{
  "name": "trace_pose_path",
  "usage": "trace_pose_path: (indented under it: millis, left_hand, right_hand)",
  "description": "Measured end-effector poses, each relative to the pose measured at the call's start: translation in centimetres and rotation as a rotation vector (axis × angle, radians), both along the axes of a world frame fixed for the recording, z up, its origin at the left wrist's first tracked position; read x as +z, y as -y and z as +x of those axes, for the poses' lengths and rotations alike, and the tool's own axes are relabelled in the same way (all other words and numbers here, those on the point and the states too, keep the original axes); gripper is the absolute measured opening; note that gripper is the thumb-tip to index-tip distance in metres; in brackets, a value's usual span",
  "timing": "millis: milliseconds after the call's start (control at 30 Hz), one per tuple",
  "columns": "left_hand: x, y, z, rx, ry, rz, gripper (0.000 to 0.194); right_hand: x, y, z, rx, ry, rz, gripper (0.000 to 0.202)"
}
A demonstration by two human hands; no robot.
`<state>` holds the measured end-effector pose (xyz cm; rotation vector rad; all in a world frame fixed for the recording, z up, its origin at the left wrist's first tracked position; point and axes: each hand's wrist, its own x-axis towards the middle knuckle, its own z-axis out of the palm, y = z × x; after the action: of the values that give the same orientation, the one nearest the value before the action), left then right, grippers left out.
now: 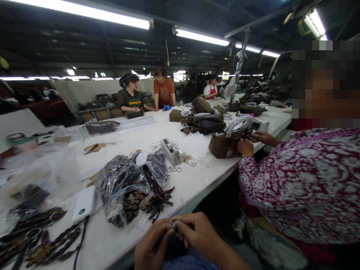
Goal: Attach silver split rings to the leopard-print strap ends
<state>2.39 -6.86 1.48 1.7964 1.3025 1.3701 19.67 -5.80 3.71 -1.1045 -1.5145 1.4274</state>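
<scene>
My left hand (154,243) and my right hand (197,232) are close together at the table's near edge, above my lap. The fingers of both are closed around a small dark piece with a metal ring (176,226). Most of that piece is hidden by the fingers. Just beyond them, clear plastic bags (120,187) hold brown and black patterned pieces, and dark braided strands (159,198) spill out toward my hands. Several small metal rings (173,169) lie beside a grey tape dispenser (171,152).
On the right, a person in a patterned top (298,183) handles a brown bag (225,144). More bags (202,116) are piled behind. A white device (84,204) with a black cable and braided straps (53,240) lie left. Other people stand across the white table (135,138).
</scene>
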Motion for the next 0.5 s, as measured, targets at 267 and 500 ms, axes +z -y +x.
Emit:
trace_pose_path:
  millis: [267, 500]
  left_hand:
    - [-0.1, -0.1, -0.1, -0.053, 0.025, -0.008, 0.018]
    - [-1.1, -0.8, 0.1, -0.005, 0.068, -0.045, 0.020]
  right_hand:
    - [-0.4, 0.0, -0.2, -0.035, -0.060, -0.116, 0.046]
    - [-1.0, 0.7, -0.4, -0.034, -0.086, -0.079, 0.050]
